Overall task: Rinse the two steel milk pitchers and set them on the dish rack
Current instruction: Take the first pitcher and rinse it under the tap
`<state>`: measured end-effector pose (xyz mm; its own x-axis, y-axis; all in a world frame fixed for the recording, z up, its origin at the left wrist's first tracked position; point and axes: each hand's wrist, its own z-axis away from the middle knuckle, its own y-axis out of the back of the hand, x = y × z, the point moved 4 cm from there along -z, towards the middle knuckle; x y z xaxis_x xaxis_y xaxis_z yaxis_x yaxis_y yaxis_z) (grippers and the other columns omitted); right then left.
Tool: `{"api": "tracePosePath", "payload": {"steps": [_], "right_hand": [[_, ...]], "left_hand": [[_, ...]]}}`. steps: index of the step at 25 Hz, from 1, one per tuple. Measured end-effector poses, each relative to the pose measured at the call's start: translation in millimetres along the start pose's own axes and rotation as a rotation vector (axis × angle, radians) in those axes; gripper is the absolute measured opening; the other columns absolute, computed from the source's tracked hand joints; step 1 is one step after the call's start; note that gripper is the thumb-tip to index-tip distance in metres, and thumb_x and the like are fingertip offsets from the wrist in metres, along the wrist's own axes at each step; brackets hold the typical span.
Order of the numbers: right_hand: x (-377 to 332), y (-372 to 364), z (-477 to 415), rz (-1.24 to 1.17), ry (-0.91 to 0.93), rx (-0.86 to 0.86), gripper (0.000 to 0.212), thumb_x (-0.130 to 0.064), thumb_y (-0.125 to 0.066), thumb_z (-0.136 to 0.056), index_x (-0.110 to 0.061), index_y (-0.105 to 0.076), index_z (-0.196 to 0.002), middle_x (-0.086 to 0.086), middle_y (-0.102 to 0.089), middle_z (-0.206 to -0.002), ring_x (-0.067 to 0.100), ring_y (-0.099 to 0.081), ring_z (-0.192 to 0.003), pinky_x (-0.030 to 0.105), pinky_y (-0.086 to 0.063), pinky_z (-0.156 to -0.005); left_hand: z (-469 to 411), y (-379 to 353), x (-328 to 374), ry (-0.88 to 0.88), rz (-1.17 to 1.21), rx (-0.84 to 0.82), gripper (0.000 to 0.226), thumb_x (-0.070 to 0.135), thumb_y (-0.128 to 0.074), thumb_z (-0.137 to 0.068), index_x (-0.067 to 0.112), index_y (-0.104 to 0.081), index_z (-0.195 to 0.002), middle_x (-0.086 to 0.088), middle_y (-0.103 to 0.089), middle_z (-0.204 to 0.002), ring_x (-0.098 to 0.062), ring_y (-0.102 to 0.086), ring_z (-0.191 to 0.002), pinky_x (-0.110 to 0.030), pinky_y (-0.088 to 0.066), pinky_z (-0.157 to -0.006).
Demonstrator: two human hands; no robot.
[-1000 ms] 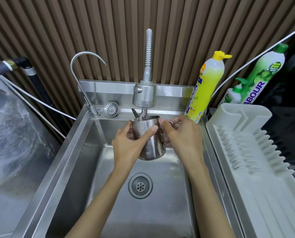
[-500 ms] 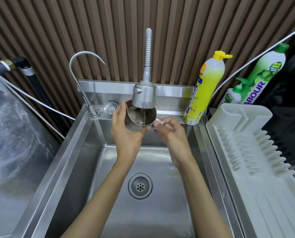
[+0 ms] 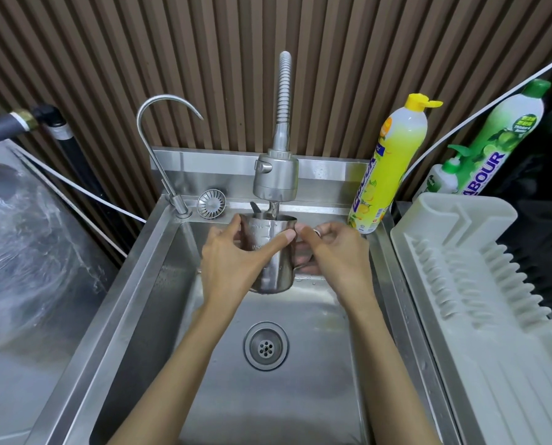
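One steel milk pitcher stands upright in the air over the sink, right under the spray faucet head. A thin stream of water runs into its mouth. My left hand grips the pitcher's body, thumb across the front and fingers round the far side. My right hand is on the pitcher's right side, fingers curled at the handle and thumb near the rim. The white dish rack lies to the right of the sink with nothing on it. A second pitcher is not in view.
A curved steel tap and a loose strainer are at the sink's back left. A yellow soap bottle and a green one stand at the back right. The drain lies below my hands. Plastic-wrapped equipment fills the left.
Half a second ago the pitcher was tilted up close to the spray head, mouth toward me. It is now upright and lower under the stream, with my right hand back at its handle.
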<state>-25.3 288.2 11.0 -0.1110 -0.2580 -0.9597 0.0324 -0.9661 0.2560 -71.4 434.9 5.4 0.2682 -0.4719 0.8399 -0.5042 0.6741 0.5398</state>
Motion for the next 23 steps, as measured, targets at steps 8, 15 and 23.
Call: {"api": "tracePosePath", "payload": {"steps": [8, 15, 23], "right_hand": [[-16.7, 12.5, 10.8, 0.107, 0.238, 0.158, 0.022, -0.023, -0.067, -0.081, -0.022, -0.050, -0.067, 0.005, -0.070, -0.081, 0.021, -0.064, -0.078, 0.032, -0.050, -0.072], [28.6, -30.1, -6.8, -0.615, 0.005, -0.201, 0.017, -0.010, -0.058, -0.088, -0.012, -0.050, -0.072, 0.012, -0.067, -0.096, 0.027, -0.063, -0.104, 0.040, -0.048, -0.101], [18.8, -13.2, 3.1, -0.292, -0.053, -0.026, 0.023, -0.028, -0.067, -0.081, -0.011, -0.057, -0.071, 0.014, -0.070, -0.073, 0.020, -0.069, -0.060, 0.032, -0.059, -0.055]], "left_hand": [[-10.0, -31.5, -0.5, -0.009, 0.555, -0.206, 0.057, 0.007, -0.085, -0.059, 0.018, -0.063, -0.110, 0.000, -0.072, -0.101, -0.002, -0.067, -0.091, -0.017, -0.051, -0.090], [-9.3, -3.1, 12.6, -0.292, 0.268, 0.080, 0.090, 0.018, -0.088, -0.047, 0.018, -0.052, -0.129, 0.016, -0.045, -0.104, 0.019, -0.047, -0.095, 0.004, -0.031, -0.083], [1.7, 6.7, 7.8, -0.120, -0.063, 0.088, 0.096, 0.067, -0.075, -0.047, 0.012, -0.058, -0.124, 0.000, -0.042, -0.095, -0.018, -0.050, -0.094, -0.023, -0.041, -0.083]]}}
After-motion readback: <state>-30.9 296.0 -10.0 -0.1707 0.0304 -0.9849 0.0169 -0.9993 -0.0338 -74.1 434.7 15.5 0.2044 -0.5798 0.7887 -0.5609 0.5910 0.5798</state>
